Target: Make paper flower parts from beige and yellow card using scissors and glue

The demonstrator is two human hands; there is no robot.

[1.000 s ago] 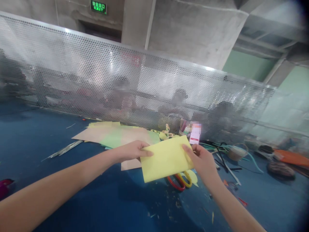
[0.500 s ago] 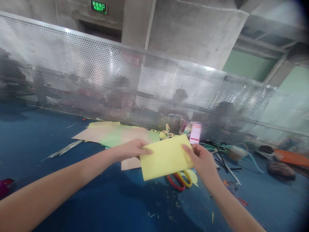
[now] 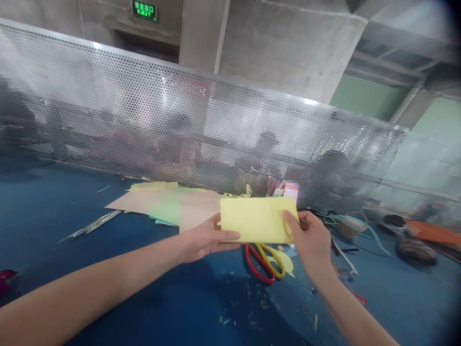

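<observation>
A yellow sheet of paper (image 3: 257, 218), a rectangle that looks folded, is held up over the blue table between both hands. My left hand (image 3: 207, 238) pinches its lower left corner, thumb on the front and fingers beneath. On the right edge, my right hand (image 3: 311, 238) grips it with the thumb in front and the fingers behind. Just below the paper lie scissors (image 3: 264, 264) with one red and one yellow handle loop; their blades are hidden under it. A pale yellow paper cutout (image 3: 284, 263) lies partly beneath the handles.
Coloured paper sheets (image 3: 162, 204) spread behind my left hand. Thin metallic sticks (image 3: 91, 225) lie farther left. A phone (image 3: 291, 190) stands at the back. Cords, a cup (image 3: 351, 226) and an orange item (image 3: 434, 233) are at right. A perforated metal screen (image 3: 223, 120) bounds the table, with people behind.
The yellow paper has turned from tilted to nearly level and risen slightly at its lower edge. My left hand has shifted from its left edge to the lower left corner, fingers now underneath.
</observation>
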